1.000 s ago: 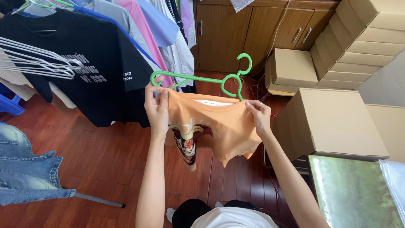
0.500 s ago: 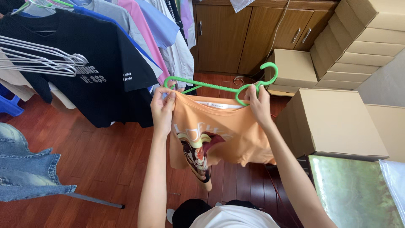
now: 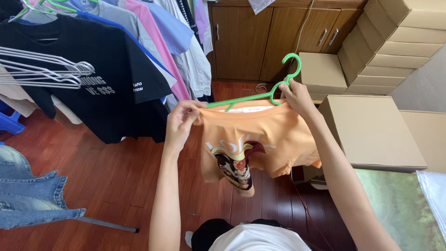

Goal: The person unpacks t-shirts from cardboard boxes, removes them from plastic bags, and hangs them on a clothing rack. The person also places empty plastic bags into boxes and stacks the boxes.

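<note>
Above the dark red wooden floor [image 3: 107, 186], in front of the person's chest, hangs one small orange shirt [image 3: 260, 139] on one green hanger [image 3: 260, 93]. The shirt is short-sleeved, with a white label inside the neck and a picture in brown, cream and red on its front; the lower hem is bunched and uneven. The hanger is thin plastic with a curled hook that points up and to the right, and its bar runs tilted, higher on the right.

The left hand [image 3: 181, 123] is closed on the shirt's shoulder at the left end of the hanger, pinching the cloth. The right hand [image 3: 297, 97] is closed around the hanger just below the hook, together with the shirt's other shoulder.

To the left a rack carries a row of shirts, the nearest a black shirt [image 3: 107, 88] with white print, and a bunch of bare white hangers [image 3: 46, 72]. Blue jeans [image 3: 28, 195] lie at the lower left. To the right stand several cardboard boxes [image 3: 371, 130], at least six, before a wooden cupboard [image 3: 260, 37].
</note>
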